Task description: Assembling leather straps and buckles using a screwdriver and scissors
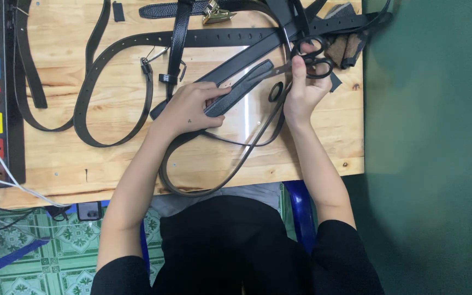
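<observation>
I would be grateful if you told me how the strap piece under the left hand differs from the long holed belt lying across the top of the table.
The strap piece is short; the holed belt runs long across the wooden table. The strap piece lies slanted, pinned by the left hand, with the scissors in the right hand at its far end; the holed belt lies untouched. The belt shows a row of punched holes; the strap piece shows none. Both are dark.

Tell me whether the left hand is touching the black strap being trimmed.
Touching. The head view shows the left hand pressing its fingers onto the black strap, holding it on the wooden table while the right hand works scissors.
</observation>
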